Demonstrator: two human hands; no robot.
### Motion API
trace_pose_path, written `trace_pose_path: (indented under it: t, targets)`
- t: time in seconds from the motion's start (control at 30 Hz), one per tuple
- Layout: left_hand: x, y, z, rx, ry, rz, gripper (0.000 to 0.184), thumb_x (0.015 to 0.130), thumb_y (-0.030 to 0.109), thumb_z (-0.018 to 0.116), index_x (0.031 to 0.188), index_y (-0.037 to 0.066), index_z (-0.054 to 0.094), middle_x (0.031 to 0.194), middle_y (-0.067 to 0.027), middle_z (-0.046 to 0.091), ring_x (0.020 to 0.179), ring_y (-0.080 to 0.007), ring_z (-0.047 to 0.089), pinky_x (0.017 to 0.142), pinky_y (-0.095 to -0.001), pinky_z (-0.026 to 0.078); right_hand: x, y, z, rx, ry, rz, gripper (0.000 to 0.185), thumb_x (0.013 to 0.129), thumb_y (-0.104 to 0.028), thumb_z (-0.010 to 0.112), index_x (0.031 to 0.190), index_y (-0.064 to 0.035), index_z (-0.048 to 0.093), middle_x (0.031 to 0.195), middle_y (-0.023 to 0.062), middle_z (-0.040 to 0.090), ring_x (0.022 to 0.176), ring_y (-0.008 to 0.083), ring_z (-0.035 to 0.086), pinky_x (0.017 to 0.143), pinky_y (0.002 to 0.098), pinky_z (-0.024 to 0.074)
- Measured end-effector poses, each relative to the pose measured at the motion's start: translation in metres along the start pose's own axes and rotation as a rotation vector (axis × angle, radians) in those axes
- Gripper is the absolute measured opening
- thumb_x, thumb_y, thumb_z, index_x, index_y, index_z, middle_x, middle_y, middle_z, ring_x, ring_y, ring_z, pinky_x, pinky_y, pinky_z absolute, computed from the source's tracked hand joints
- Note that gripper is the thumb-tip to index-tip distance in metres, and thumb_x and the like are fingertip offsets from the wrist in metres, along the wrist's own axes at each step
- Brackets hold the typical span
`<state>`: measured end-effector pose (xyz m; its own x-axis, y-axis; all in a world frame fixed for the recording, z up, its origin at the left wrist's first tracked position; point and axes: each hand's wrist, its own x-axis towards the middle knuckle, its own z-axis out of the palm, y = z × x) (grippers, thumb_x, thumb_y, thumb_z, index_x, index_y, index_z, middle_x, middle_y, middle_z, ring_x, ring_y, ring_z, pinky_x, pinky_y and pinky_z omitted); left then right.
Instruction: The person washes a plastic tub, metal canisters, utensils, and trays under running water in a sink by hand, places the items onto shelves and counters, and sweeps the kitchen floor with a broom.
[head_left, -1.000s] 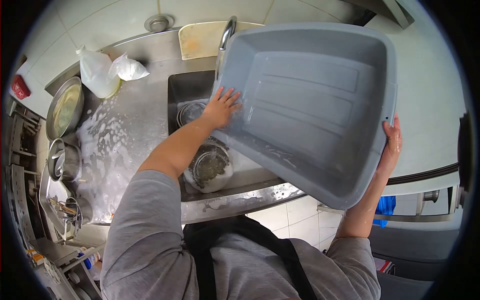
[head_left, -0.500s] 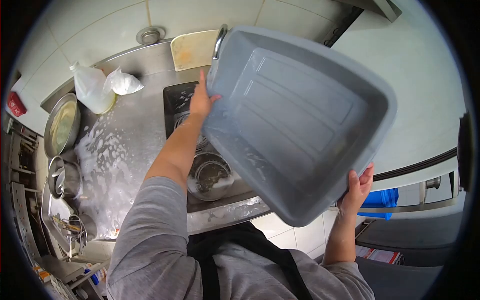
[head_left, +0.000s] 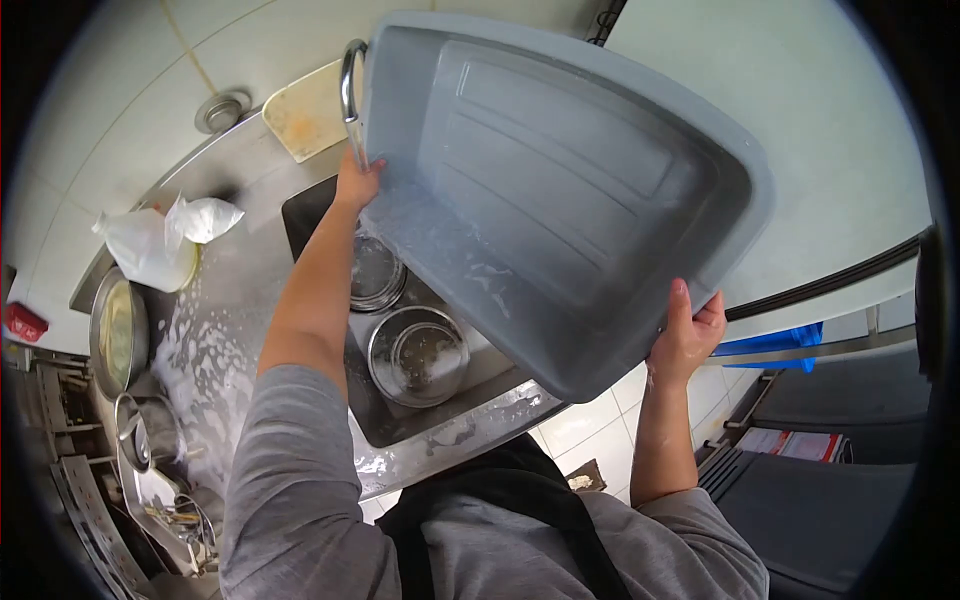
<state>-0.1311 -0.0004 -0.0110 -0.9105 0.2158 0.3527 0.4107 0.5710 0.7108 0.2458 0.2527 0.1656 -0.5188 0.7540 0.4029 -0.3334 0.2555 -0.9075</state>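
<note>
A large grey plastic tub [head_left: 560, 170] is held up tilted, its inside facing me, with wet streaks and some suds along its lower left. My left hand [head_left: 358, 185] grips its left end, close to the curved metal faucet [head_left: 349, 80]. My right hand [head_left: 688, 335] is closed on the rim at the lower right corner, thumb up and fingers partly hidden behind. Below the tub, the sink [head_left: 400, 425] holds a round metal bowl [head_left: 418, 356] with sudsy water and another round metal vessel [head_left: 375, 273].
Foam covers the steel counter [head_left: 250, 270] at left. On it stand a white jug [head_left: 150, 250], a white plastic bag [head_left: 205, 218], a wide metal bowl [head_left: 118, 330] and a pot [head_left: 150, 430]. A cutting board [head_left: 305, 110] leans at the back. A white surface [head_left: 800, 150] lies at right.
The tub has moved up and left relative to my view, turning slightly, with both hands still on it. More of the sink and its metal bowls shows beneath it.
</note>
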Motion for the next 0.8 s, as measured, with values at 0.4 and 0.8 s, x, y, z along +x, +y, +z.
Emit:
trace_pose_path:
  t: [0.4, 0.8]
  targets:
    - [-0.049, 0.012, 0.083, -1.252, -0.392, -0.943, 0.052, 0.084, 0.021, 0.061, 0.127, 0.002, 0.04, 0.118, -0.0178, 0.053, 0.101, -0.0321, 0.057, 0.086, -0.0485, 0.047, -0.071, 0.015, 0.03, 0.018, -0.066, -0.115, 0.029, 0.078, -0.008, 0.068, 0.1, 0.0034, 0.053, 0.097, 0.0095, 0.059, 0.086, 0.0138, 0.056, 0.078, 0.0246, 0.0435]
    - [0.002, 0.018, -0.024, -0.881, -0.211, -0.535, 0.035, 0.081, 0.004, 0.057, 0.114, 0.003, 0.045, 0.1, -0.0126, 0.057, 0.089, -0.0245, 0.059, 0.074, -0.0404, 0.052, -0.114, 0.054, -0.033, -0.078, -0.124, 0.511, 0.024, 0.085, -0.013, 0.06, 0.101, 0.0029, 0.053, 0.098, 0.0066, 0.056, 0.09, 0.0119, 0.05, 0.076, 0.0265, 0.0413]
